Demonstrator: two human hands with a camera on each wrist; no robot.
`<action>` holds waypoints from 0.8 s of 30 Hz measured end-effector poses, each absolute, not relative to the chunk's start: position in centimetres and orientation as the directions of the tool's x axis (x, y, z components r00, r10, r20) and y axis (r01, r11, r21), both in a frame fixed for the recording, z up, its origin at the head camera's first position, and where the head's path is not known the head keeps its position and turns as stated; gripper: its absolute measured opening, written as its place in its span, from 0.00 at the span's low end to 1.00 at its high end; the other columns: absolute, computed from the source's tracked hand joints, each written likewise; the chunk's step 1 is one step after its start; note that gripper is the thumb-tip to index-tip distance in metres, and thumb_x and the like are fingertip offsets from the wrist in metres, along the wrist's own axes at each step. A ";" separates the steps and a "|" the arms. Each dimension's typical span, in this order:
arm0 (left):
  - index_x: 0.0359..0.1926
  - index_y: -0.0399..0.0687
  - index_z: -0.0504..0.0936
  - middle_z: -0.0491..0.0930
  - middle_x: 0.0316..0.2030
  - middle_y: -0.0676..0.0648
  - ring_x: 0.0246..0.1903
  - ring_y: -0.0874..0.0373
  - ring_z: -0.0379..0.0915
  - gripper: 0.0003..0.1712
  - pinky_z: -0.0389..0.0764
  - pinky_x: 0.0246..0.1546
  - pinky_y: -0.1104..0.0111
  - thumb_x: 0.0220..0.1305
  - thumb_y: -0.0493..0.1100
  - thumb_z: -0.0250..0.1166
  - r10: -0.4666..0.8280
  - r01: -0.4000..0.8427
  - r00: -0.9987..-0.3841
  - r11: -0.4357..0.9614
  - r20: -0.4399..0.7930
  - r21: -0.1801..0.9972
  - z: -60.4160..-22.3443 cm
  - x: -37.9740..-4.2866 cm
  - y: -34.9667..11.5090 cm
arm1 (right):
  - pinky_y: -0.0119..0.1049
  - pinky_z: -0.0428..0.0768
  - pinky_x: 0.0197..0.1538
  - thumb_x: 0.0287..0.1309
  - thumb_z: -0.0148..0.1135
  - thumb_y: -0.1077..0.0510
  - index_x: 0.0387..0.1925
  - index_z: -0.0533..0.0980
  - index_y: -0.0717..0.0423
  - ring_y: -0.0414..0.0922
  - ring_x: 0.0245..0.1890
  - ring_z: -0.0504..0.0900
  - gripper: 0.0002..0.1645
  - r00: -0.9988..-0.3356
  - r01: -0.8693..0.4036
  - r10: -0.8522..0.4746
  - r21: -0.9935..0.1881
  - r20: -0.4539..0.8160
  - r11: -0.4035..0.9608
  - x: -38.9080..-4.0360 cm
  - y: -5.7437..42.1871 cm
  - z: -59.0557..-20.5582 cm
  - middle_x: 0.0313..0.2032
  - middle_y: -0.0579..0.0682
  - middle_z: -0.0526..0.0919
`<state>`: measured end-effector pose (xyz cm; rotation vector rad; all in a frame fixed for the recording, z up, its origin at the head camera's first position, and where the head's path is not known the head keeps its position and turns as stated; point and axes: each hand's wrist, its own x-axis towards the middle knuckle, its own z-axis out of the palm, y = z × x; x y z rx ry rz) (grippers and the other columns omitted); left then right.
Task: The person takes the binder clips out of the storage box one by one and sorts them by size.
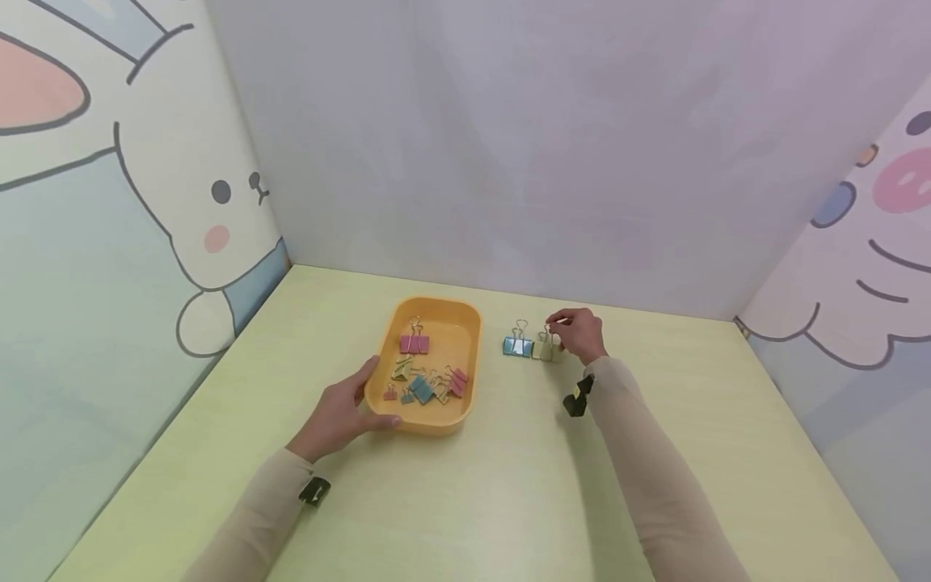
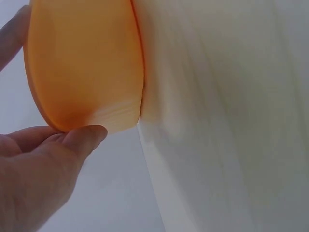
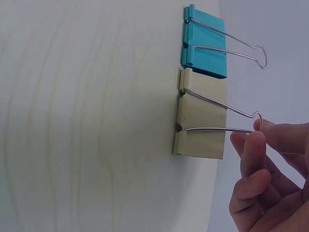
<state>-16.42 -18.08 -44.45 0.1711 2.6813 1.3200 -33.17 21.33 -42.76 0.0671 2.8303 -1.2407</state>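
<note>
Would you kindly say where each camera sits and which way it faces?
Head: worn there, looking forward and down at the table; left hand, right hand and sleeves show.
Left wrist: worn there, facing the orange tray; left hand partly shows.
Right wrist: worn there, facing the blue clip and cream clip; right hand partly shows.
Shared: head and right wrist views both show these clips.

1. Desk (image 1: 727, 412): pale yellow, faint wood grain.
2. Orange tray (image 1: 438, 307): on desk, left of two binder clips.
3. Blue binder clip (image 1: 518, 347): on desk, near tray, apart.
4. Beige binder clip (image 1: 541, 352): on desk, right beside blue one.
</note>
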 end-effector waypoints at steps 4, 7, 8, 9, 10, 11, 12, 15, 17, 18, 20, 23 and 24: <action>0.79 0.36 0.47 0.49 0.79 0.34 0.75 0.37 0.56 0.67 0.67 0.73 0.51 0.52 0.58 0.78 0.167 0.038 -0.983 0.606 -0.080 0.795 -44.4 -16.4 -18.1 | 0.29 0.75 0.21 0.68 0.57 0.54 0.55 0.81 0.60 0.41 0.17 0.81 0.20 -0.997 0.076 0.028 -0.735 -0.078 0.674 -33.1 21.5 -42.9 0.48 0.65 0.87; 0.79 0.36 0.47 0.50 0.78 0.34 0.75 0.37 0.56 0.67 0.67 0.73 0.51 0.52 0.58 0.78 0.168 0.041 -0.983 0.606 -0.077 0.794 -44.4 -16.5 -18.2 | 0.30 0.76 0.22 0.68 0.57 0.53 0.58 0.79 0.59 0.40 0.16 0.80 0.22 -0.996 0.081 0.038 -0.739 -0.075 0.669 -33.2 21.6 -43.0 0.49 0.65 0.86; 0.79 0.36 0.47 0.50 0.78 0.34 0.75 0.37 0.56 0.67 0.67 0.73 0.51 0.52 0.58 0.78 0.168 0.042 -0.983 0.607 -0.077 0.794 -44.4 -16.5 -18.2 | 0.30 0.77 0.22 0.68 0.57 0.52 0.59 0.78 0.59 0.40 0.16 0.80 0.23 -0.997 0.077 0.036 -0.740 -0.071 0.668 -33.2 21.5 -43.0 0.49 0.66 0.86; 0.79 0.36 0.47 0.50 0.78 0.34 0.75 0.37 0.56 0.67 0.68 0.73 0.51 0.51 0.58 0.78 0.167 0.041 -0.983 0.609 -0.077 0.792 -44.4 -16.5 -18.2 | 0.30 0.77 0.22 0.68 0.57 0.52 0.59 0.78 0.59 0.41 0.16 0.80 0.23 -0.997 0.075 0.039 -0.743 -0.067 0.665 -33.3 21.5 -42.9 0.49 0.66 0.86; 0.79 0.36 0.47 0.50 0.78 0.34 0.75 0.37 0.57 0.67 0.68 0.73 0.51 0.51 0.59 0.78 0.165 0.041 -0.983 0.610 -0.077 0.792 -44.5 -16.5 -18.2 | 0.30 0.77 0.21 0.68 0.58 0.52 0.60 0.78 0.59 0.42 0.16 0.80 0.24 -0.997 0.071 0.040 -0.746 -0.060 0.662 -33.3 21.5 -42.9 0.49 0.66 0.86; 0.79 0.36 0.47 0.50 0.78 0.34 0.75 0.38 0.57 0.67 0.68 0.73 0.52 0.51 0.59 0.78 0.163 0.039 -0.984 0.609 -0.077 0.792 -44.5 -16.5 -18.2 | 0.30 0.78 0.21 0.68 0.58 0.52 0.60 0.78 0.58 0.43 0.16 0.81 0.24 -0.998 0.065 0.040 -0.749 -0.051 0.659 -33.3 21.4 -42.8 0.49 0.66 0.86; 0.79 0.36 0.47 0.50 0.78 0.34 0.75 0.38 0.57 0.67 0.68 0.73 0.52 0.51 0.58 0.78 0.162 0.037 -0.984 0.609 -0.079 0.792 -44.5 -16.5 -18.2 | 0.30 0.78 0.21 0.68 0.58 0.52 0.60 0.77 0.59 0.44 0.16 0.81 0.24 -0.999 0.053 0.034 -0.751 -0.041 0.658 -33.2 21.4 -42.6 0.50 0.66 0.86; 0.79 0.37 0.47 0.50 0.78 0.34 0.75 0.37 0.57 0.67 0.68 0.73 0.51 0.51 0.58 0.78 0.160 0.031 -0.984 0.608 -0.084 0.793 -44.5 -16.5 -18.1 | 0.30 0.79 0.21 0.68 0.58 0.52 0.60 0.77 0.59 0.47 0.17 0.82 0.23 -1.000 0.027 0.025 -0.763 -0.015 0.646 -33.0 20.9 -42.1 0.49 0.66 0.86; 0.79 0.37 0.47 0.50 0.78 0.34 0.75 0.37 0.56 0.67 0.67 0.73 0.51 0.51 0.57 0.78 0.158 0.026 -0.983 0.604 -0.088 0.797 -44.5 -16.4 -18.1 | 0.31 0.80 0.22 0.68 0.57 0.53 0.60 0.77 0.59 0.46 0.17 0.81 0.23 -1.000 0.010 0.013 -0.770 -0.002 0.638 -32.9 20.6 -41.6 0.50 0.67 0.86; 0.79 0.37 0.47 0.50 0.78 0.34 0.75 0.37 0.56 0.67 0.67 0.73 0.51 0.51 0.57 0.78 0.158 0.025 -0.983 0.604 -0.089 0.796 -44.5 -16.4 -18.1 | 0.31 0.81 0.23 0.69 0.57 0.53 0.61 0.77 0.59 0.47 0.18 0.82 0.23 -1.000 0.003 0.008 -0.774 0.003 0.633 -32.8 20.4 -41.4 0.50 0.66 0.86; 0.79 0.37 0.47 0.50 0.78 0.34 0.75 0.37 0.56 0.67 0.67 0.73 0.51 0.52 0.57 0.78 0.159 0.026 -0.983 0.604 -0.088 0.796 -44.5 -16.4 -18.1 | 0.30 0.81 0.23 0.69 0.58 0.53 0.61 0.77 0.58 0.47 0.19 0.82 0.23 -1.000 -0.006 0.003 -0.782 0.010 0.623 -32.7 20.0 -41.0 0.51 0.66 0.85; 0.79 0.37 0.47 0.50 0.78 0.34 0.75 0.37 0.57 0.67 0.68 0.73 0.51 0.52 0.57 0.78 0.161 0.030 -0.983 0.609 -0.086 0.793 -44.5 -16.4 -18.0 | 0.33 0.83 0.25 0.69 0.58 0.53 0.60 0.77 0.57 0.50 0.23 0.84 0.22 -1.000 -0.022 -0.005 -0.788 0.024 0.615 -32.7 19.4 -40.5 0.52 0.64 0.85; 0.79 0.37 0.47 0.51 0.78 0.34 0.75 0.37 0.57 0.66 0.68 0.72 0.51 0.52 0.57 0.78 0.160 0.030 -0.983 0.610 -0.086 0.792 -44.5 -16.3 -18.0 | 0.36 0.85 0.26 0.68 0.58 0.54 0.60 0.77 0.57 0.51 0.25 0.84 0.22 -0.999 -0.031 -0.011 -0.788 0.031 0.615 -32.7 19.1 -40.3 0.53 0.63 0.85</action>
